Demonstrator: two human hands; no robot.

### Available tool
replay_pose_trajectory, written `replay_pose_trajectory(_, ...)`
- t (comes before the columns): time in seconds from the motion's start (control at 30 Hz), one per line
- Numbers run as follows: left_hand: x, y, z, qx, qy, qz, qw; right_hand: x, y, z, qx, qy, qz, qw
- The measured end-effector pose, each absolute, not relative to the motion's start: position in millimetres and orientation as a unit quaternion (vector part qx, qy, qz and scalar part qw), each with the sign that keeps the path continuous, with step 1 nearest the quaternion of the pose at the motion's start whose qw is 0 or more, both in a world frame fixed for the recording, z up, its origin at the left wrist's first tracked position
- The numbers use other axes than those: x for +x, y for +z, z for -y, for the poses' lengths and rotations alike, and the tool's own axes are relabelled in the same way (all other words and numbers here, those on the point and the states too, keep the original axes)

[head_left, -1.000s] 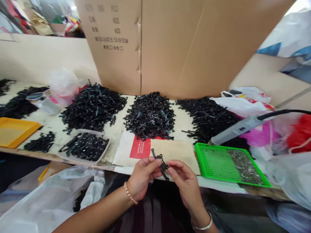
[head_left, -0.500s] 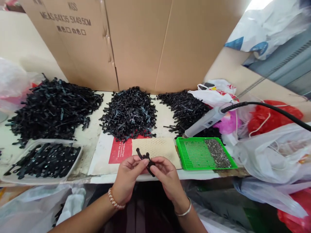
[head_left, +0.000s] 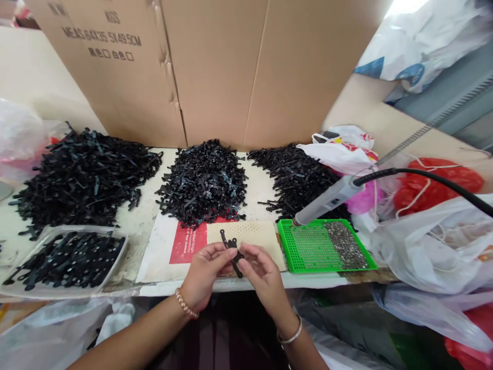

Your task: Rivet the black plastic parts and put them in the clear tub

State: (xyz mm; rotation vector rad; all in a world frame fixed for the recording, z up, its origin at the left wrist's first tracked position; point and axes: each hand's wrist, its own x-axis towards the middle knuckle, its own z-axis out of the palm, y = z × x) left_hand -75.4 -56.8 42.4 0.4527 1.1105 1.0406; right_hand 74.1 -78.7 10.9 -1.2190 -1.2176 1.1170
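Between my hands, above the table's front edge, are a few black plastic strips with round ends (head_left: 233, 252), laid across each other. My left hand (head_left: 206, 270) pinches them between thumb and fingers. My right hand (head_left: 264, 275) has its thumb and fingertips closed on their right side; the exact contact is partly hidden. Just behind them lies a cream textured pad (head_left: 250, 234). To the right is a green perforated tray (head_left: 287, 246) with small metal screws (head_left: 344, 244) heaped at its right side. A grey electric screwdriver (head_left: 327, 198) leans over that tray's back left.
Black part piles stand at the left (head_left: 84, 174), middle (head_left: 204, 180) and right (head_left: 296, 174). A clear plastic tub (head_left: 122, 252) of black parts sits front left. A large cardboard box (head_left: 215, 72) blocks the back. Plastic bags (head_left: 419, 239) crowd the right, beside the screwdriver's cable (head_left: 427, 177).
The fingers of my right hand have shifted slightly on the black strips, which are turned a little. The screwdriver's tip appears slightly farther right, and the whole view has shifted a bit.
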Motion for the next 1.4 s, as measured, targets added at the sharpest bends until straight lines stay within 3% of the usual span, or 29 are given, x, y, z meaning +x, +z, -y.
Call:
replay_pose_trajectory(0.1,-71,43,40,0.207,0.425,-0.508,0.72,116,22,62,-0.556,0.182,0.535,0.609)
replay_pose_trajectory(0.17,-66,44,28,0.221,0.392,-0.504,0.738,148,32,43,-0.568,0.072,0.488,0.659)
replay_pose_trajectory(0.4,-25,35,3,0.274,0.293,-0.478,0.781,183,68,-14,-0.533,0.253,0.52,0.618)
replay_pose_trajectory(0.57,-10,19,0,0.299,0.267,-0.494,0.771,181,72,-8,-0.509,0.274,0.509,0.638)
replay_pose_trajectory(0.8,-12,16,0,0.316,0.257,-0.493,0.769,185,29,25,-0.506,0.298,0.377,0.716)
replay_pose_trajectory(1.4,-10,18,1,0.316,0.247,-0.509,0.761,187,13,30,-0.49,0.305,0.377,0.724)
